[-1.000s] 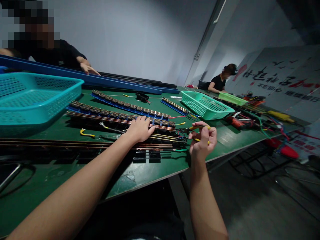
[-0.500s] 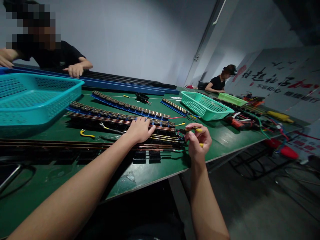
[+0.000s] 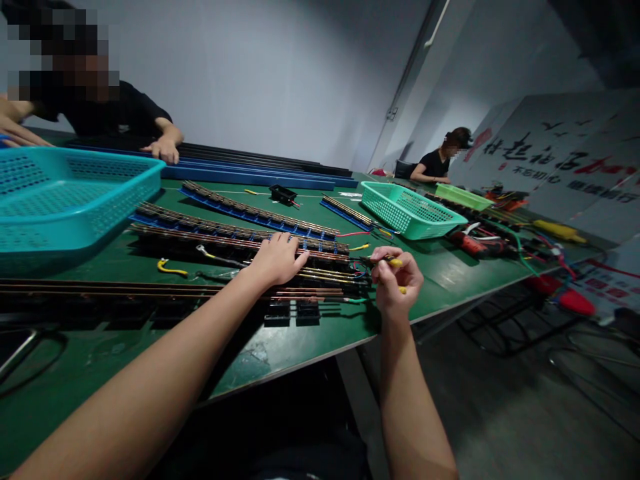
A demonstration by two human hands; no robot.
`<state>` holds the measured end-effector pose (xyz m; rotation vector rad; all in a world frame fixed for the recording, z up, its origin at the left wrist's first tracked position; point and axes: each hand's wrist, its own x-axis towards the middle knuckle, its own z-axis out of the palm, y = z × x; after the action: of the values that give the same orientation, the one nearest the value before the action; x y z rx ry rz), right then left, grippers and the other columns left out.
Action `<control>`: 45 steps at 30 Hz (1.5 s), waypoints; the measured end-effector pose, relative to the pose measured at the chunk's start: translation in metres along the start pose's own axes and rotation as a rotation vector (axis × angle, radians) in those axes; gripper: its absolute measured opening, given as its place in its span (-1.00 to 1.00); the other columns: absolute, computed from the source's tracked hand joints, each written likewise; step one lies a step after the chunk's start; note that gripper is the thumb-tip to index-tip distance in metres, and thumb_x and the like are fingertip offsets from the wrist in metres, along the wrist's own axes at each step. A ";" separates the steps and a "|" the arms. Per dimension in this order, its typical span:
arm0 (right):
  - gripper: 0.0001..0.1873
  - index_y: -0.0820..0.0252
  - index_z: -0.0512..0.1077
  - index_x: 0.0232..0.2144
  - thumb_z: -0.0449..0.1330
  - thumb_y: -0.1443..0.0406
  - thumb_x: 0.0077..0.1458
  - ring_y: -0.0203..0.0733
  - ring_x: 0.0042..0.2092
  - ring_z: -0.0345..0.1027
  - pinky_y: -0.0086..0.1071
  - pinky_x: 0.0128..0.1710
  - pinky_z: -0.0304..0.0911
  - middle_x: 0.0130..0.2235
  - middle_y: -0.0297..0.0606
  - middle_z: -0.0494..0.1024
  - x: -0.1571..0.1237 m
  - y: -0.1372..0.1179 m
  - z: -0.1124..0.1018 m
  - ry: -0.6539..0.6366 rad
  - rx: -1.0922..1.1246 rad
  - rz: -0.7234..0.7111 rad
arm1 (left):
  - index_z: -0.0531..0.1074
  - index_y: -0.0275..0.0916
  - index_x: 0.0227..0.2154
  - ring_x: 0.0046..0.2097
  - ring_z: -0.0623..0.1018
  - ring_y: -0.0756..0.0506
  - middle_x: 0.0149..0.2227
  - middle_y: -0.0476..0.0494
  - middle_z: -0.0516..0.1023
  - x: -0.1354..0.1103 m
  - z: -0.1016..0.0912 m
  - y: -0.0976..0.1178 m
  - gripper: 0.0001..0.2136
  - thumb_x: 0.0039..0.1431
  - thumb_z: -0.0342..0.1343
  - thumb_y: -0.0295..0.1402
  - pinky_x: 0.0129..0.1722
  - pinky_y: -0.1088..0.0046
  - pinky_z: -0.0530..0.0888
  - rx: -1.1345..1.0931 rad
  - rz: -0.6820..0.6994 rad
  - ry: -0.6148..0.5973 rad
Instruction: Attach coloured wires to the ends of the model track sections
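My left hand point(image 3: 277, 259) lies palm down on a long strip of metal rails with black clips point(image 3: 240, 240), fingers spread flat on it. My right hand point(image 3: 397, 283) is closed around the yellow handles of a pair of pliers point(image 3: 395, 263), whose dark jaws point left at the coloured wires point(image 3: 357, 267) at the strip's right end. More rail strips on blue holders point(image 3: 250, 213) lie beyond on the green table point(image 3: 280, 347).
A large turquoise basket point(image 3: 60, 200) stands at the left, a green basket point(image 3: 407, 210) at the right. A loose yellow wire point(image 3: 167, 268) lies left of my hand. Tools and cables point(image 3: 480, 243) crowd the far right. One person leans on blue rails opposite; another sits farther back.
My right hand has closed tighter on the pliers and moved slightly left toward the wires. The person opposite has drawn their hand leftward along the blue rails. My left hand stays put.
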<state>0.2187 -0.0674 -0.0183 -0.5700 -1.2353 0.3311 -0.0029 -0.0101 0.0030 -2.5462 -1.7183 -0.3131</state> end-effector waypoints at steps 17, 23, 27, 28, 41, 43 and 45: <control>-0.75 0.11 0.14 -0.60 0.17 0.45 -0.18 -0.27 -0.33 0.31 -0.39 -0.35 0.18 -0.34 -0.32 0.50 0.033 -0.024 -0.002 -0.913 -0.247 0.113 | 0.45 -0.29 0.00 0.20 0.39 -0.32 0.18 -0.39 0.43 0.000 0.002 0.000 -0.55 0.41 -0.20 -0.07 0.10 0.13 0.39 0.003 -0.011 0.021; -0.71 0.13 0.21 -0.58 0.29 0.40 -0.07 -0.24 -0.28 0.37 -0.35 -0.28 0.24 -0.34 -0.30 0.51 0.016 -0.011 -0.008 -0.502 -0.103 0.104 | 0.44 -0.29 0.02 0.22 0.37 -0.32 0.19 -0.39 0.43 0.000 0.001 0.000 -0.55 0.41 -0.20 -0.09 0.10 0.13 0.39 0.010 0.000 0.013; -0.68 0.14 0.17 -0.59 0.29 0.39 -0.07 -0.26 -0.31 0.38 -0.37 -0.32 0.26 -0.42 -0.36 0.49 0.012 -0.001 -0.009 -0.091 0.066 0.057 | 0.43 -0.33 0.05 0.23 0.36 -0.33 0.21 -0.42 0.40 0.001 0.002 0.000 -0.53 0.41 -0.20 -0.09 0.13 0.11 0.38 -0.009 0.003 0.004; -0.69 0.14 0.17 -0.58 0.28 0.39 -0.08 -0.27 -0.32 0.38 -0.40 -0.37 0.24 -0.43 -0.37 0.48 0.011 0.000 -0.008 0.001 0.094 0.061 | 0.43 -0.33 0.04 0.23 0.36 -0.34 0.20 -0.43 0.41 0.001 0.002 -0.001 -0.53 0.41 -0.20 -0.09 0.12 0.10 0.38 -0.013 0.003 0.006; -0.83 0.13 0.21 -0.50 0.17 0.40 -0.06 -0.32 -0.35 0.39 -0.55 -0.62 0.11 -0.33 -0.35 0.49 0.002 -0.003 0.015 0.489 0.041 0.094 | 0.44 -0.33 0.03 0.23 0.37 -0.34 0.22 -0.43 0.39 -0.001 0.000 0.001 -0.53 0.41 -0.20 -0.09 0.12 0.11 0.39 -0.008 -0.001 0.008; -0.79 0.14 0.22 -0.50 0.23 0.39 -0.08 -0.29 -0.27 0.43 -0.53 -0.56 0.17 -0.28 -0.33 0.51 0.002 -0.004 0.013 0.458 0.076 0.109 | 0.44 -0.34 0.03 0.24 0.37 -0.34 0.23 -0.42 0.39 -0.001 -0.001 0.001 -0.54 0.42 -0.20 -0.09 0.12 0.11 0.39 -0.004 -0.005 0.008; -0.73 0.13 0.21 -0.48 0.28 0.39 -0.10 -0.27 -0.21 0.45 -0.51 -0.49 0.24 -0.24 -0.33 0.52 -0.001 -0.004 0.011 0.444 0.115 0.102 | 0.44 -0.34 0.03 0.24 0.37 -0.34 0.23 -0.41 0.39 -0.002 -0.001 0.001 -0.54 0.42 -0.19 -0.09 0.12 0.11 0.40 -0.001 -0.009 0.008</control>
<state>0.2078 -0.0686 -0.0141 -0.5715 -0.7570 0.3367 -0.0025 -0.0122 0.0038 -2.5356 -1.7273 -0.3243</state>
